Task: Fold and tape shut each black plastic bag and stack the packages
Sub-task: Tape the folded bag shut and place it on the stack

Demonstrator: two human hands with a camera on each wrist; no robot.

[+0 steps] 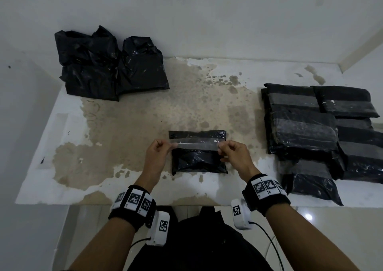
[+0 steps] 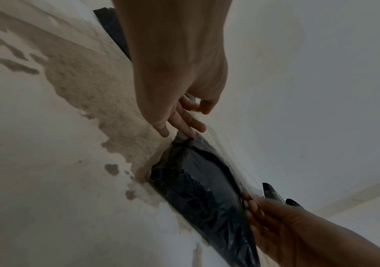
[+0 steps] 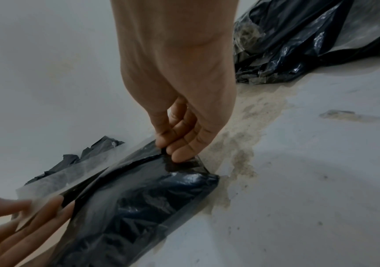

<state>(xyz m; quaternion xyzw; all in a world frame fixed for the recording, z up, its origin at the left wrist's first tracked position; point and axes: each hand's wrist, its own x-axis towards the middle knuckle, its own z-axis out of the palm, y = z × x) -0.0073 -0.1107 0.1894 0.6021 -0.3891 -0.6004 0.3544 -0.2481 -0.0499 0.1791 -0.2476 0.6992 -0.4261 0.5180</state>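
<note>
A folded black bag (image 1: 199,156) lies on the table in front of me. Across its upper part stretches a strip of clear tape (image 1: 194,144), held taut at both ends. My left hand (image 1: 171,145) pinches the strip's left end just beyond the bag's left edge. My right hand (image 1: 220,146) pinches the right end at the bag's right edge. In the right wrist view my right fingertips (image 3: 179,153) sit low on the end of the bag (image 3: 143,198), while the tape (image 3: 70,177) runs slightly above it toward the left hand (image 3: 13,216). The left wrist view shows the tape (image 2: 221,150) edge-on over the bag (image 2: 198,189).
Several taped black packages (image 1: 310,129) are stacked at the table's right side. Loose untaped black bags (image 1: 103,65) lie at the back left against the wall. The white table (image 1: 145,115) has worn brown patches; its front edge runs just past my wrists.
</note>
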